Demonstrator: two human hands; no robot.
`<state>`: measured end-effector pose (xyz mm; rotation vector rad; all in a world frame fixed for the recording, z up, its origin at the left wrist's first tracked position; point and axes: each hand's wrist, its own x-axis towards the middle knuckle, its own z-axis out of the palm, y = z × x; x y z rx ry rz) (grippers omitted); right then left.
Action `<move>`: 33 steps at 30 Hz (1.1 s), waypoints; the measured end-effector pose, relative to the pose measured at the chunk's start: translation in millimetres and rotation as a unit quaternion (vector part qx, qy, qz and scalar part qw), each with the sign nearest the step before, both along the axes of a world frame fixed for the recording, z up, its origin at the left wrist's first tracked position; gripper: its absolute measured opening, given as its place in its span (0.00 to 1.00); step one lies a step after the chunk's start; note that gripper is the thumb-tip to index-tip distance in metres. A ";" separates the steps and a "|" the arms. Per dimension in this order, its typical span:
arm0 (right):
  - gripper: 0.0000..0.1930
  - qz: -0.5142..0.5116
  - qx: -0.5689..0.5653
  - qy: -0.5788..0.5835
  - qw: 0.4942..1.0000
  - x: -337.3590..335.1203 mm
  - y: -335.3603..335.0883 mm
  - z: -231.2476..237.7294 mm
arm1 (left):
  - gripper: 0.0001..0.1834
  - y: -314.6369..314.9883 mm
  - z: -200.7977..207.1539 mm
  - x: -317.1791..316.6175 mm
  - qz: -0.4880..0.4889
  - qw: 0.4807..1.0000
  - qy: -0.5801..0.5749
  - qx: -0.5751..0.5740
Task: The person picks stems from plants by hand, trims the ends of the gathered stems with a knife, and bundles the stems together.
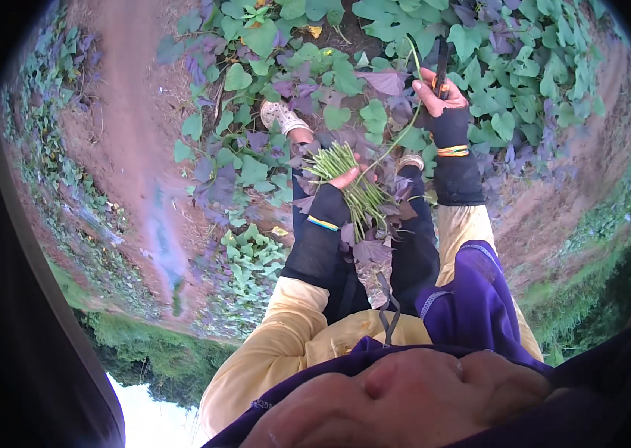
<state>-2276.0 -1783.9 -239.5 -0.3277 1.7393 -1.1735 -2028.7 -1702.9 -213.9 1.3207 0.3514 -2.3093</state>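
My left hand (347, 178) is closed round a thick bundle of cut green stems (367, 201), with purple leaves hanging about it. A long green vine (405, 133) curves from this bundle up past the fingers of my right hand (441, 97). That hand is raised at the edge of the leaves, gripping a slim dark tool with orange parts (442, 67) that points away from me. Its exact kind is hard to make out. Thumb and fingertips touch or nearly touch the vine. Black sleeves with coloured bands cover both wrists.
Heart-shaped green and purple leaves (255, 82) spread thickly in front of me and under my hands. Pale clogs (283, 117) stand among the vines. A bare soil path (132, 97) runs along the left, with another leafy row beyond it. Brown soil (576, 179) lies to the right.
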 end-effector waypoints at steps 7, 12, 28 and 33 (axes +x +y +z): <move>0.14 0.536 -0.106 0.165 0.821 -6.7 40.3 45.1 | 0.29 -30.6 9.8 -16.4 0.002 0.984 0.132 -0.117; 0.11 0.437 -0.014 0.072 0.897 12.7 97.9 33.6 | 0.34 -33.7 16.4 -34.6 0.005 0.986 0.135 -0.102; 0.10 0.307 0.150 -0.420 0.841 31.2 55.2 4.2 | 0.36 -17.7 55.1 -48.8 0.123 0.963 0.234 -0.052; 0.13 0.376 0.154 -0.465 0.787 71.6 -4.9 -1.0 | 0.30 -24.3 32.4 -26.2 0.178 0.946 0.220 -0.157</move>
